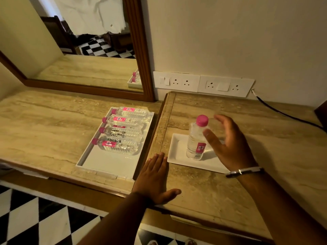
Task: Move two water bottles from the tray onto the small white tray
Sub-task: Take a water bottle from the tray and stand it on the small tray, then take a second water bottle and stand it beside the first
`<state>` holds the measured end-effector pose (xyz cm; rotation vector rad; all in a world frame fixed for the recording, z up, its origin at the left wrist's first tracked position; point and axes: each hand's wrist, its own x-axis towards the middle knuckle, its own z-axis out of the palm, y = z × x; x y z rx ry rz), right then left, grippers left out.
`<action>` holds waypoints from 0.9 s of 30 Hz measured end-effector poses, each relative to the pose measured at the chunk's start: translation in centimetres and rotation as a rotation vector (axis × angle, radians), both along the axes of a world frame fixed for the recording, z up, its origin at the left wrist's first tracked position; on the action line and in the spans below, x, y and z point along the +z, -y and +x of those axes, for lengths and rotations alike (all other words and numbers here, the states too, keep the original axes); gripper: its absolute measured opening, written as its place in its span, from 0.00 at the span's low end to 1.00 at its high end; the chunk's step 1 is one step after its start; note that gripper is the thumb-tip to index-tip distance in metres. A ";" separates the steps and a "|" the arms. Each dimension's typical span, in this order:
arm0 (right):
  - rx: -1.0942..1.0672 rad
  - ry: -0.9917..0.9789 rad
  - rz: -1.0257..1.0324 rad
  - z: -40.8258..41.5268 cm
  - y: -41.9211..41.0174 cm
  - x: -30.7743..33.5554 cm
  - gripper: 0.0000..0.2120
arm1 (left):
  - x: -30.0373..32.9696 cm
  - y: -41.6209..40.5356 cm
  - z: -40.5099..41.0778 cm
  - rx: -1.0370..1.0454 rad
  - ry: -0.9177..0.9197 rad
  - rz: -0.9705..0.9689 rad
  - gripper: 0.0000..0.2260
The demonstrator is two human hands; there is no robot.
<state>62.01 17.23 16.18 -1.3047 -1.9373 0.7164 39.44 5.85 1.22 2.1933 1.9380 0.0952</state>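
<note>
Two hands: left hand (155, 181) flat, right hand (228, 144) spread beside upright bottle (196, 140).

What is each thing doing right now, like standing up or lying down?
Upright bottle: standing on the small white tray, pink cap on.
Four bottles: lying side by side in the big tray, caps on.
Right hand: open, beside the upright bottle.
Left hand: flat on the counter.
</note>
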 end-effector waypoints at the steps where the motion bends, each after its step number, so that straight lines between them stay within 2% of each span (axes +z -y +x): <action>1: -0.016 -0.012 0.053 0.5 0.7 -0.1 0.30 | 0.1 -0.1 0.1 0.003 -0.005 -0.011 0.53; 5: 0.048 -0.003 0.229 0.1 4.7 -0.5 0.22 | 0.8 0.2 -1.2 0.022 0.063 -0.029 0.52; 8: 0.186 0.097 0.192 -2.3 7.8 -1.5 0.21 | 0.9 0.9 -5.9 0.054 0.053 -0.007 0.49; 12: 0.279 0.202 0.096 -8.2 9.3 -3.2 0.20 | 0.4 2.5 -15.7 0.157 -0.026 -0.063 0.52; 21: 0.361 0.634 -0.017 -30.3 7.4 -8.1 0.31 | -2.2 6.0 -34.5 0.254 -0.130 -0.223 0.57; 24: 0.373 0.722 0.058 -36.1 5.9 -11.0 0.35 | -3.7 5.1 -38.6 0.197 -0.103 -0.224 0.59; 27: 0.426 0.908 0.261 -40.4 4.6 -13.7 0.38 | -5.5 3.7 -41.3 0.094 -0.098 -0.221 0.62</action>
